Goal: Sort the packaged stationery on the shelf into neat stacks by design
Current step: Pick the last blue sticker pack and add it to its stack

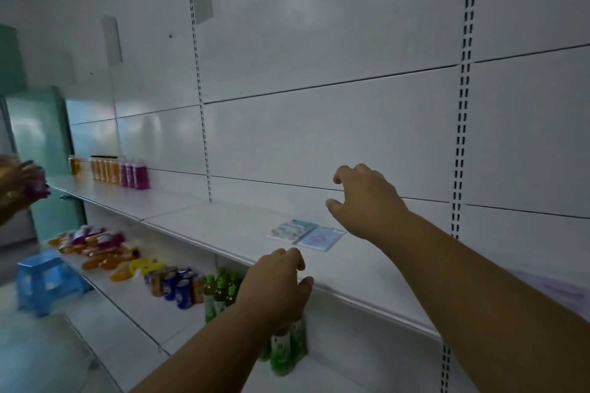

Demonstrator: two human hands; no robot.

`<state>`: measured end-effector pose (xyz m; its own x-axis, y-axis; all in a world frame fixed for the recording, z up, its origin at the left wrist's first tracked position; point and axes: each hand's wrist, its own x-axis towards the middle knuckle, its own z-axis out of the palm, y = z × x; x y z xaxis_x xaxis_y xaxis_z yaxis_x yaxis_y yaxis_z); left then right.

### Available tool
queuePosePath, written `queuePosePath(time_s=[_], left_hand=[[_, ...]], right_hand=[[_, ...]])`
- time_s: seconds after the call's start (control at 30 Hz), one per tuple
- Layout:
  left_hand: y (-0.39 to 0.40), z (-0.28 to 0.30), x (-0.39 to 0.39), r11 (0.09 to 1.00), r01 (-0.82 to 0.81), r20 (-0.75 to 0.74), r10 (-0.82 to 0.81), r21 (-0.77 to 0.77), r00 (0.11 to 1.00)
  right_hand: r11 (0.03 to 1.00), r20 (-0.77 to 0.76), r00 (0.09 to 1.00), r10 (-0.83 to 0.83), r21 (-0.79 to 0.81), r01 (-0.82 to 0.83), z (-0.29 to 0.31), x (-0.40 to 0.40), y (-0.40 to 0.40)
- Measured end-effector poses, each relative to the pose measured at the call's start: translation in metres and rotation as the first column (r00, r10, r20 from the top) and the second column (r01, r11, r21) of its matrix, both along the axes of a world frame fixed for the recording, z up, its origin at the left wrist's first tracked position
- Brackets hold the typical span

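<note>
Stationery packets (306, 234), pale blue and glossy, lie flat side by side.

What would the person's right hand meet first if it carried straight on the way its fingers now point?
Probably the stationery packets. The right hand hovers above the shelf, fingers curled down and leftward, with nothing between. Depth is unclear, so it might reach bare shelf beside them.
</note>
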<state>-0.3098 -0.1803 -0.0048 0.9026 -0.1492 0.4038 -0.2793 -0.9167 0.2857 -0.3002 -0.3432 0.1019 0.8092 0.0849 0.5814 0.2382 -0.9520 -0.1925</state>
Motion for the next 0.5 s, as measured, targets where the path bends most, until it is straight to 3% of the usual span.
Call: queuePosePath(time_s=[0.37,0.5], left_hand=[[0.046,-0.003,0.162,1.000,-0.005,0.006,0.004,0.027,1.000],[0.055,-0.005,0.216,0.998,0.016,-0.010,-0.015,0.061,1.000]], right_hand=[[0.998,-0.086,0.995,0.050,0.054,-0.046,-0.007,0.163,0.069],[1.000,-0.103,0.995,-0.015,0.014,0.017,-0.016,0.195,0.086]])
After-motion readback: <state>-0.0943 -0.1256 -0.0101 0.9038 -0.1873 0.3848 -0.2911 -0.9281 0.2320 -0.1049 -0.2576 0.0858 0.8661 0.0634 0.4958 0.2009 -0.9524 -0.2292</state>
